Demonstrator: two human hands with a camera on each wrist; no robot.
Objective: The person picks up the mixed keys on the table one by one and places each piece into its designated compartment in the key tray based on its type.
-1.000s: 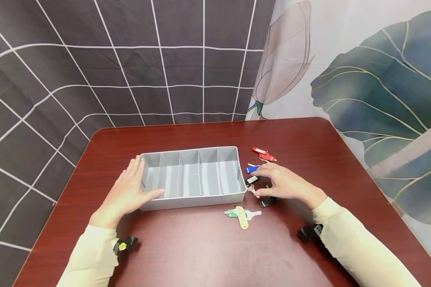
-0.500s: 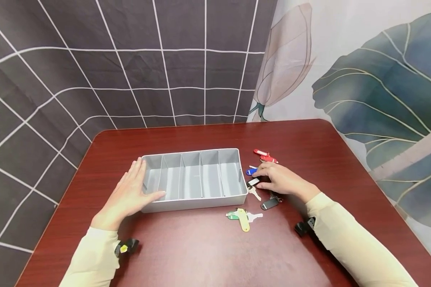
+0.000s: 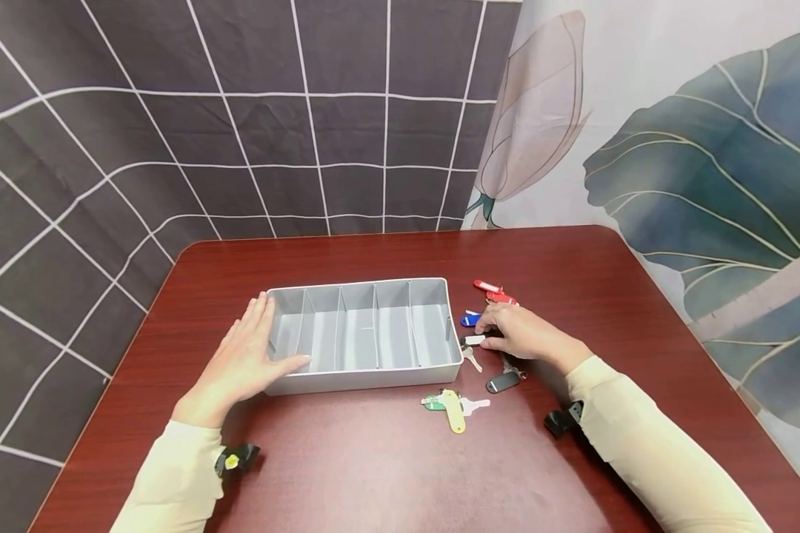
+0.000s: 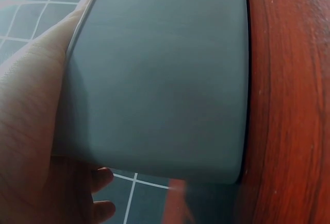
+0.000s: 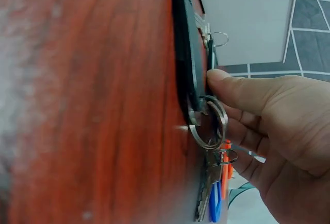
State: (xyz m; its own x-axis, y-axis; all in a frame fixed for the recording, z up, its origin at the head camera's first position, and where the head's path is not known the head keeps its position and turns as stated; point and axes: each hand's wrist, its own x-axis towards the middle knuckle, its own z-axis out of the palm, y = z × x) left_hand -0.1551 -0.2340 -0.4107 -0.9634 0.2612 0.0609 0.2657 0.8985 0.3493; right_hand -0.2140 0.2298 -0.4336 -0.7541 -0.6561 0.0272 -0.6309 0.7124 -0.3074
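Note:
My left hand [image 3: 236,363] rests along the left end of the grey divided tray [image 3: 367,381], fingers straight against its side and thumb over the front rim. Right of the tray, thumb and fingers of my right hand [image 3: 523,332] pinch a black key tag with a white label [image 3: 475,340]; its key [image 3: 472,360] lies toward the front. In the right wrist view the thumb presses that tag's edge. A blue key tag [image 3: 470,319] lies just beyond the fingertips. Nearer me is another black key tag [image 3: 503,382] with a ring and key.
Two red key tags [image 3: 501,298] lie farther back on the red-brown table [image 3: 373,466]. In front of the tray's right end sit a yellow key tag [image 3: 455,414] and a green key tag [image 3: 433,403] with keys. Curtains hang behind the table.
My right hand has shifted slightly back and its thumb and fingers have closed on the black key tag, uncovering the other black tag. The left hand stays at the tray.

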